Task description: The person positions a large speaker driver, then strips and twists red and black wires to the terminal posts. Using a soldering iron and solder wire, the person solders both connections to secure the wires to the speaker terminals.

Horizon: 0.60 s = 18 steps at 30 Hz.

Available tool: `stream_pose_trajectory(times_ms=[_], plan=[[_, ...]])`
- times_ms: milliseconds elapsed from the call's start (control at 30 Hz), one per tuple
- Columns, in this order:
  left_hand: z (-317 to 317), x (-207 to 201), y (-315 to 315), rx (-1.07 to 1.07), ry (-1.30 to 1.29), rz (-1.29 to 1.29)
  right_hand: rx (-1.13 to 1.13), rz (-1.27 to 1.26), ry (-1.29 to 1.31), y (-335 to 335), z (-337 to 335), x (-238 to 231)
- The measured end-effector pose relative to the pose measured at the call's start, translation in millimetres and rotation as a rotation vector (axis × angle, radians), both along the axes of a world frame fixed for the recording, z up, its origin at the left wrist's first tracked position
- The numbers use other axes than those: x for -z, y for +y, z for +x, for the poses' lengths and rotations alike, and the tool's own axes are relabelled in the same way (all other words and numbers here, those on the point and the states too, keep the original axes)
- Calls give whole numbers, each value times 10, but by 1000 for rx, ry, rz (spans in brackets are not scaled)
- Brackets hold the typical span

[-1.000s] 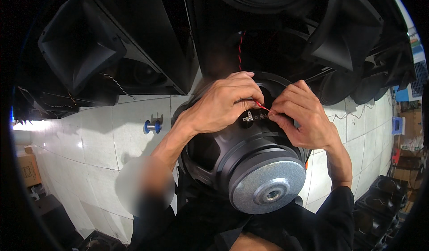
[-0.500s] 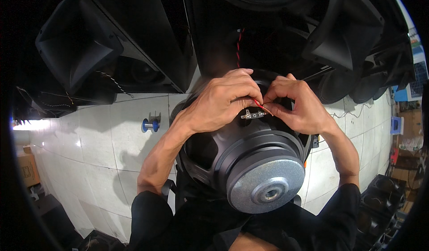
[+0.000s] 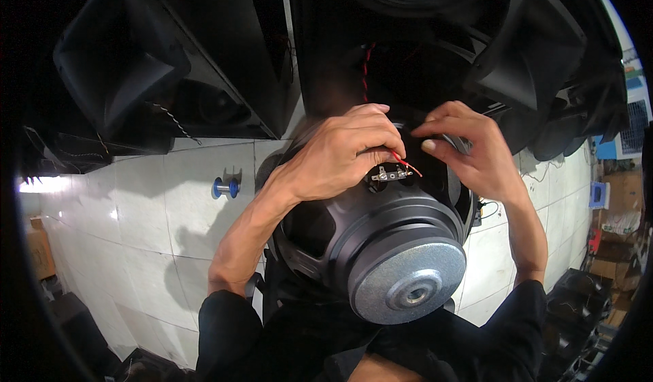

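A large speaker driver (image 3: 381, 219) rests in front of me with its round grey magnet (image 3: 388, 283) facing up. My left hand (image 3: 340, 151) pinches a thin red wire (image 3: 412, 169) between thumb and fingers, its loose end pointing right. Just below that wire lies the metal terminal strip (image 3: 390, 176) on the driver's frame; whether they touch I cannot tell. To the right of the terminals my right hand (image 3: 480, 154) hovers over the frame, thumb and fingers apart, holding nothing I can see.
Black speaker cabinets stand beyond me, with a twisted red and black cable (image 3: 366, 72) hanging in the nearest opening. A horn (image 3: 122, 62) faces me at the left. On the tiled floor (image 3: 146, 212) lies a blue-ended spool (image 3: 226, 188). Boxes (image 3: 619, 232) are stacked far right.
My right hand has let go of the wire end and moved up and right, its fingers parting. My left hand still pinches the red wire, whose end now sticks out freely.
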<state>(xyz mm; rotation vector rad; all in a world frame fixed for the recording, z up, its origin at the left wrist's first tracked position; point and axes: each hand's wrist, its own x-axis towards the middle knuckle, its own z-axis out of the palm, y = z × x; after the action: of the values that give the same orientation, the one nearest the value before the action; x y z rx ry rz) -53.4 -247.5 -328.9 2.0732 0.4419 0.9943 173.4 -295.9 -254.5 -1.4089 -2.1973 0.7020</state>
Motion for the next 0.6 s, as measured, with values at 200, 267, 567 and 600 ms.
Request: stream_pose_trajectory(times_ms=[200, 267, 567, 600], plan=[[10, 16, 2, -1, 6, -1, -88, 242, -112, -248, -107, 29], [12, 20, 4, -1, 9, -2, -106, 182, -145, -220, -104, 20], [-11, 29, 6, -6, 1, -3, -100, -277, -132, -46, -184, -117], [-7, 33, 11, -7, -3, -1, -84, -317, -158, -57, -206, -150]])
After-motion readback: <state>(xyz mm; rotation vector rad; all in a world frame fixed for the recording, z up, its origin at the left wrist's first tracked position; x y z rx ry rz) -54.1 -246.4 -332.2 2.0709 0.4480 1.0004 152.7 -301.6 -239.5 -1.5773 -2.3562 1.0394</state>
